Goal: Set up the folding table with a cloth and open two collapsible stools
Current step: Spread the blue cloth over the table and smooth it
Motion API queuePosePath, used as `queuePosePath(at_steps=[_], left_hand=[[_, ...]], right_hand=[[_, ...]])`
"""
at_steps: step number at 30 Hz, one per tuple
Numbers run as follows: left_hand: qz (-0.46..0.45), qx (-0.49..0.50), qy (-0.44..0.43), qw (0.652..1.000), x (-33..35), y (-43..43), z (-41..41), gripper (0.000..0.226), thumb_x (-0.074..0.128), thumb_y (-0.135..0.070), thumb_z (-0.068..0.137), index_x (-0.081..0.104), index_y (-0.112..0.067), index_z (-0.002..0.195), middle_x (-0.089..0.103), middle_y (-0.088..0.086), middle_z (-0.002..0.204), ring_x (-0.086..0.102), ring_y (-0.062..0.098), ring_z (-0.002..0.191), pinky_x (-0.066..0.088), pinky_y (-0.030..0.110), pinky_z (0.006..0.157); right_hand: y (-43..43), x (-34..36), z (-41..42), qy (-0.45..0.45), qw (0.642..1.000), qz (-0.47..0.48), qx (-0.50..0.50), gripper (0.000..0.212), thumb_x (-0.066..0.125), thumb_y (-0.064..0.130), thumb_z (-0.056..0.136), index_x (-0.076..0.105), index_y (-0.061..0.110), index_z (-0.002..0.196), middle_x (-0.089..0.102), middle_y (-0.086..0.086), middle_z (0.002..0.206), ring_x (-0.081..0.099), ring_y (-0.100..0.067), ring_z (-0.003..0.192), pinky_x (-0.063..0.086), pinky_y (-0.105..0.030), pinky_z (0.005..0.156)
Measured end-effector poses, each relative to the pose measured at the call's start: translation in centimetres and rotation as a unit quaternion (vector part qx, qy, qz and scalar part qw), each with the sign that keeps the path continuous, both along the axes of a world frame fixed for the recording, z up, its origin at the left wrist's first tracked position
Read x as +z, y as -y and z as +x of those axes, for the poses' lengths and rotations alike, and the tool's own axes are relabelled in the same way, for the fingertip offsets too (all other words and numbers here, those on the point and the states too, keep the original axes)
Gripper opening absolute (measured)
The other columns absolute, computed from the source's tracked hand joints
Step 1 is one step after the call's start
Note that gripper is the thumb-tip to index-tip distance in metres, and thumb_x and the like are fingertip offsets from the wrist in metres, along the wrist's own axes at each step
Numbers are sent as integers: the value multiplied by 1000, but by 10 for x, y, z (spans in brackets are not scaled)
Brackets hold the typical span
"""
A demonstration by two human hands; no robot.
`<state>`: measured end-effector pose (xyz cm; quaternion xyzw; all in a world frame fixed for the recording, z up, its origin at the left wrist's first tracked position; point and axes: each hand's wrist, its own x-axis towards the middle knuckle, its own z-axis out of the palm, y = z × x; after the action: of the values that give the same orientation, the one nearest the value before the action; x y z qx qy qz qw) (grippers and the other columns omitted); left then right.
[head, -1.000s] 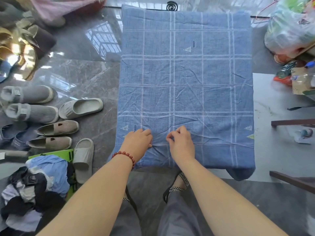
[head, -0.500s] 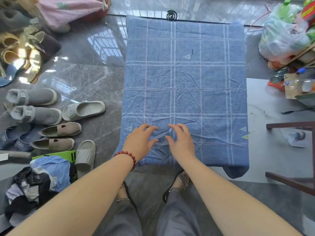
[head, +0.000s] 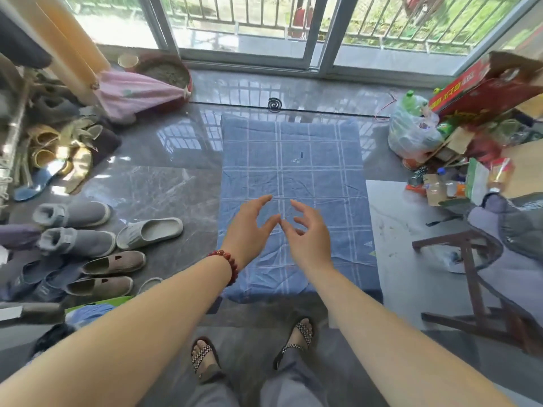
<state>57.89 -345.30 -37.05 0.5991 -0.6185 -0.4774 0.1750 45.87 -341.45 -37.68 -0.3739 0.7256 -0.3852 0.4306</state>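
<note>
A blue checked cloth (head: 317, 160) lies spread flat over the low folding table, hanging over its edges so the tabletop itself is hidden. My left hand (head: 249, 230), with a red bead bracelet on the wrist, hovers above the near half of the cloth with fingers loosely spread and holds nothing. My right hand (head: 307, 236) hovers beside it, fingers relaxed and apart, also empty. The fingertips of both hands nearly meet. No collapsible stool can be made out for certain.
Several shoes and slippers (head: 88, 242) line the floor at left. A dark wooden frame (head: 470, 277) stands at right under grey cloth. Bags, bottles and boxes (head: 440, 136) crowd the far right. Glass doors (head: 249, 30) are ahead. My sandalled feet (head: 252, 348) stand before the table.
Both hands have lifted off the cloth's near edge and opened in the air. The view has pulled back and tilted up, showing the balcony doors.
</note>
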Motion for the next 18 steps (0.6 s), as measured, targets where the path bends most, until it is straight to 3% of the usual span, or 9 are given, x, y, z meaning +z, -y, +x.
queuePosePath(at_steps=[2,10,15,18], left_hand=[[-9,0,-15,1000,26,-2,5,50,57,-33,92,41,-25,139,44,-1,140,44,15,126,37,35,107],[-63,2,-55,996,119,-22,36,50,59,-33,90,42,-26,137,46,-6,137,48,11,119,39,26,97],[-60,16,-94,994,164,-41,60,46,60,-34,89,46,-29,133,47,-10,137,48,5,115,41,25,93],[-72,13,-100,992,186,-49,78,47,61,-35,89,46,-31,133,48,-11,134,48,6,115,41,25,92]], right_hand=[[-2,28,2,1,1000,-13,-11,38,65,19,89,55,27,124,48,16,119,51,-4,104,45,-15,82],[-25,115,24,-6,997,-77,-29,40,66,22,88,54,27,125,50,13,123,53,-8,108,49,-22,86],[-46,160,44,-11,994,-101,-39,40,67,25,87,54,28,124,53,15,124,55,-6,106,43,-1,69],[-58,186,57,-1,991,-120,-53,40,68,26,86,55,29,123,56,12,125,58,-8,107,49,-17,84]])
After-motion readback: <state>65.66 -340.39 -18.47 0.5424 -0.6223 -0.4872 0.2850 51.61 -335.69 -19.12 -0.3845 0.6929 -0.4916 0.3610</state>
